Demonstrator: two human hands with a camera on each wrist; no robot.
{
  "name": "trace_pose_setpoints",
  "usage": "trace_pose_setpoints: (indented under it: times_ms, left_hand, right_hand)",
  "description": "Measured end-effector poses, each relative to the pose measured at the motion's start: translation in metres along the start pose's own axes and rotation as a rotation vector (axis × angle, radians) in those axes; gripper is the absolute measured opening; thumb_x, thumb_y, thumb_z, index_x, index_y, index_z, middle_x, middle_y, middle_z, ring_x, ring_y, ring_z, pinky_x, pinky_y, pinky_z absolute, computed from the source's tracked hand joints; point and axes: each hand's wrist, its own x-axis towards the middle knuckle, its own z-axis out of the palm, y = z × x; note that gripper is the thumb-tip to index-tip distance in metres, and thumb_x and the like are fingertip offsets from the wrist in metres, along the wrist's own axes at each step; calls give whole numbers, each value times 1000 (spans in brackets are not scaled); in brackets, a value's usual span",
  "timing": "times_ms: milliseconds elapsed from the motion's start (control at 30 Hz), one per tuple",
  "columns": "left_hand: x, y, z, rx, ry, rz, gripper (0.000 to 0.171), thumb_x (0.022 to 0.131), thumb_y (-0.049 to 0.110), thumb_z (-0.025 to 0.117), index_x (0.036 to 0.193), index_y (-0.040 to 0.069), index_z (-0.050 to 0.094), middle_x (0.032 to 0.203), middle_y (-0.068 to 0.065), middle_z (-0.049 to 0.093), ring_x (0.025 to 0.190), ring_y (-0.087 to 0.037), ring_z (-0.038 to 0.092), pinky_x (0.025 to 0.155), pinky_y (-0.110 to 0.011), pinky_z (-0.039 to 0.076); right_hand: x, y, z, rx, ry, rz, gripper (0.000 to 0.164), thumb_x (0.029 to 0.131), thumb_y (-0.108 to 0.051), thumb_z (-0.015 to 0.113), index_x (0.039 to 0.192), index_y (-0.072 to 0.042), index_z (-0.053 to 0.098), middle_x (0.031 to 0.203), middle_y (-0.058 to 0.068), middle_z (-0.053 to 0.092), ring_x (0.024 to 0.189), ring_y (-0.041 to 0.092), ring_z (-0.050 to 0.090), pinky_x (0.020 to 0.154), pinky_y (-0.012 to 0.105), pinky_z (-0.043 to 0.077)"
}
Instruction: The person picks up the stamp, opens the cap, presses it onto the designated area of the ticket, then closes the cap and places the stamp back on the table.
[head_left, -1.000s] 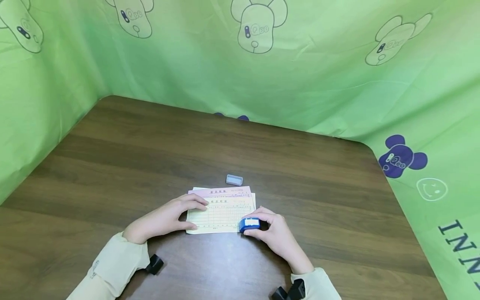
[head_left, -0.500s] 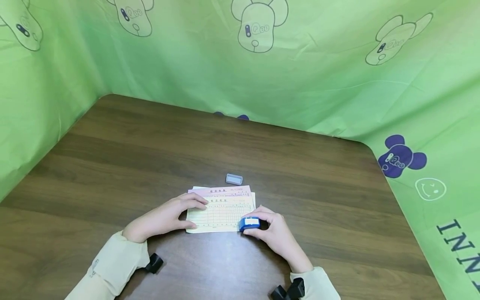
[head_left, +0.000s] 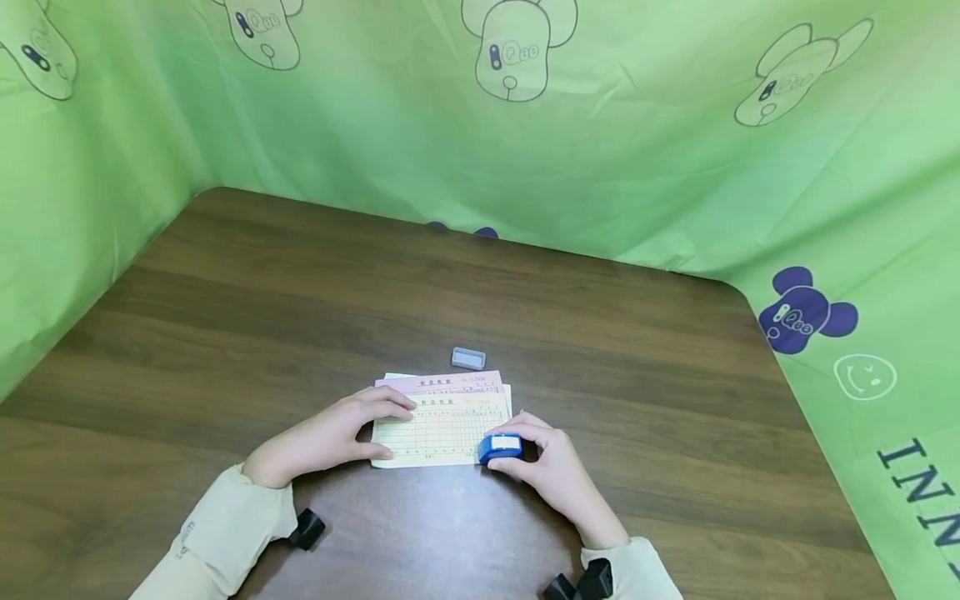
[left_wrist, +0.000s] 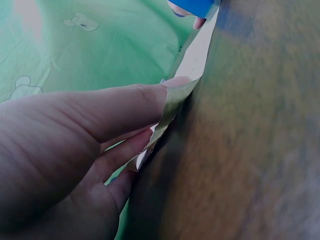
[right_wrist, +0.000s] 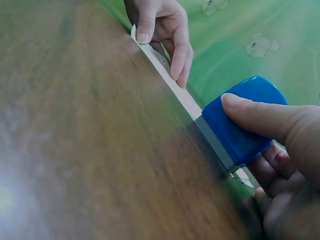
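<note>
In the head view several printed paper forms (head_left: 442, 433), pale green over pink and white, lie stacked on the table. My left hand (head_left: 337, 433) rests on their left side, thumb and fingers spread and pressing on the paper. The left edge of the sheets curls up a little beside the thumb in the left wrist view. A blue self-inking stamp (right_wrist: 245, 120) stands on the lower right corner of the forms, its base down on the paper. My right hand (head_left: 551, 467) grips it between thumb and fingers. What lies under the stamp is hidden.
A small grey-blue stamp cap (head_left: 468, 359) lies just beyond the forms, hollow side up. The brown wooden table (head_left: 300, 283) spreads around them. Green printed cloth (head_left: 622, 158) hangs along the back and sides.
</note>
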Motion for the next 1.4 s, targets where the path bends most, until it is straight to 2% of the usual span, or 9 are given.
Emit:
trace_pose_setpoints:
  times_ms: [267,533,867,1133,1400]
  left_hand:
    - [0,2,-2,13,1,-1,41,83,12,74,122,4,63,129,-7,58,124,-28,51,103,-40,43]
    - [1,2,-2,4,0,-8,42,82,10,75,122,4,62,129,-6,58,127,-29,50,111,-48,35]
    - [1,4,-2,7,-2,-5,40,83,10,74,121,4,63,128,-7,59,125,-28,51,104,-42,42]
    - [1,4,-3,2,-5,-11,42,82,9,74,121,3,63,128,-7,59,127,-29,50,108,-46,38]
    - [1,5,-3,2,-5,-12,42,82,9,75,121,3,63,129,-7,59,127,-29,50,109,-47,37]
  right_hand:
    - [0,1,-2,28,-9,-12,26,75,-21,83,100,-19,74,99,-5,68,96,2,59,90,16,45]
    - [0,3,-2,47,-14,-27,26,77,-21,82,101,-18,74,100,-4,69,97,1,59,90,16,45]
    - [-1,2,-2,59,-3,-44,25,77,-19,81,101,-17,74,101,-2,69,97,1,59,90,15,45]
    - [-1,2,-1,76,1,-52,25,77,-17,81,100,-15,74,100,-1,69,96,1,59,87,15,46]
    - [-1,3,-1,164,13,-61,26,76,-8,80,100,-5,72,99,6,67,94,0,59,84,12,48]
